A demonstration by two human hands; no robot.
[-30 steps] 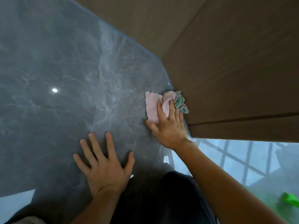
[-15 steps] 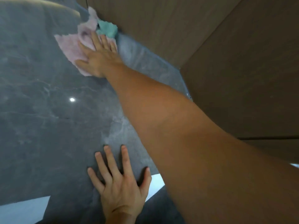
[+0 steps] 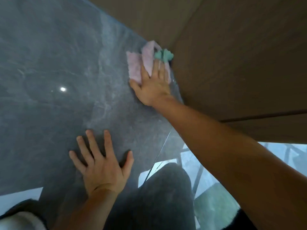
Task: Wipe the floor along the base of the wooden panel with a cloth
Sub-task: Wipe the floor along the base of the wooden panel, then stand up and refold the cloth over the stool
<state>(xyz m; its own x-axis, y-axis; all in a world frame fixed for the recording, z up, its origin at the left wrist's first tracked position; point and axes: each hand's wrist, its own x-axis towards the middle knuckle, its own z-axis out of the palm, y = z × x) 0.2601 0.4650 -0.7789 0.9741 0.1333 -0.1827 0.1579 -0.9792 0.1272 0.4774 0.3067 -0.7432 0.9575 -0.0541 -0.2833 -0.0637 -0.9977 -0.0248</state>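
Grey marble-look floor (image 3: 49,63) meets wooden panel (image 3: 232,55) along a seam running upper left to lower right. Right hand (image 3: 153,87), fingers flat and spread, presses pink-and-green cloth (image 3: 144,62) against that seam; cloth lies ahead of the fingertips. Left hand (image 3: 103,166) splayed on floor, bracing (empty). Judgement: next stroke follows the seam.
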